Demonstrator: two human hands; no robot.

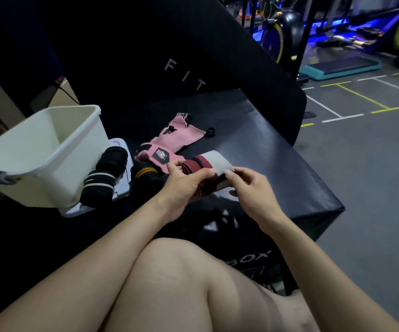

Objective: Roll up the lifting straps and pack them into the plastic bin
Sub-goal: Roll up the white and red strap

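Your left hand (186, 185) grips the dark red rolled fabric strap (199, 167), while your right hand (247, 188) pinches its white end flap (217, 161). The white plastic bin (50, 168) stands to the left on the black padded box (277, 152).

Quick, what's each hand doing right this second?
Left hand: grips the rolled part of the dark red strap.
Right hand: pinches the strap's white end.

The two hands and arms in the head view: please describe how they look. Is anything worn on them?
Both the left hand and the right hand are bare, without gloves. Both forearms are uncovered up to the frame edge; no sleeve shows. I see no watch, ring or bracelet. The fingernails look short and unpainted.
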